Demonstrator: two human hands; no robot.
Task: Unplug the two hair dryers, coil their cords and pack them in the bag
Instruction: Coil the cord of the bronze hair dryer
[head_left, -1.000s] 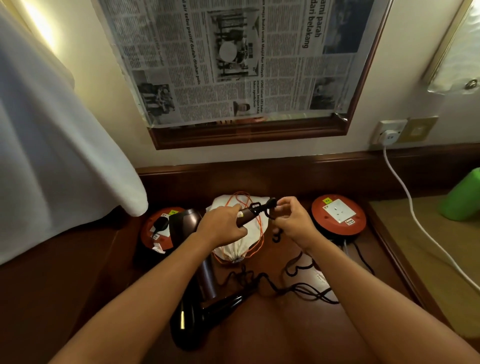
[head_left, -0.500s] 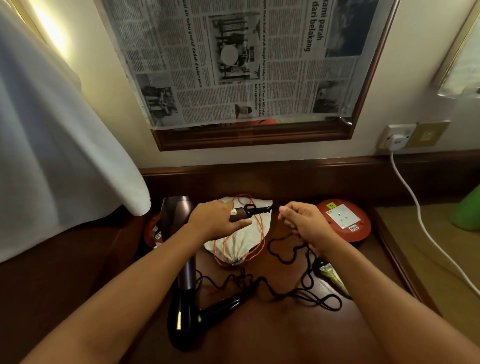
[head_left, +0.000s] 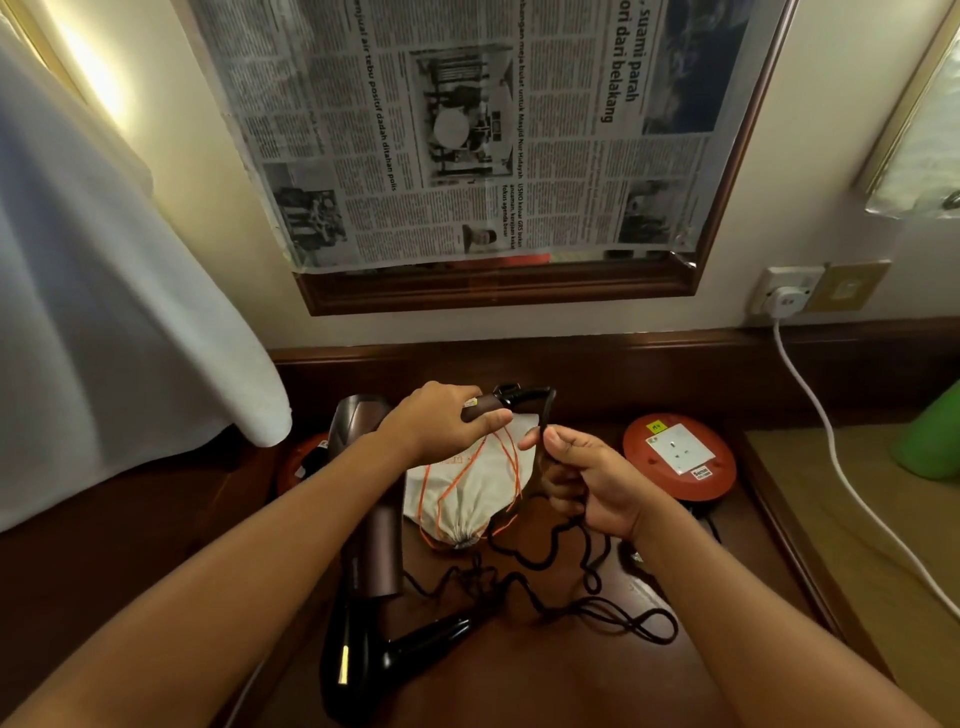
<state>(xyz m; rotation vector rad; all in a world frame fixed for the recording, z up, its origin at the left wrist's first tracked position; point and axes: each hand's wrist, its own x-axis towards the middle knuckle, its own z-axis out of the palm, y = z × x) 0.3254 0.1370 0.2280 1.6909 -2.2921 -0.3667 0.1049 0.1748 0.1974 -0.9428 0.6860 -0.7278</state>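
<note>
Newspaper (head_left: 483, 130) covers the mirror above a dark wood surface (head_left: 545, 675); left hand (head_left: 441, 423) grips the brown dryer (head_left: 371, 499) handle, right hand (head_left: 589, 480) pinches its cord (head_left: 587, 577), bag (head_left: 472, 488) just behind.

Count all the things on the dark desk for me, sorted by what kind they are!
Hair dryers: 2 (brown, black)
Orange round socket reels: 2 (right, left, mostly hidden)
White drawstring bag: 1
Total: 5
</note>
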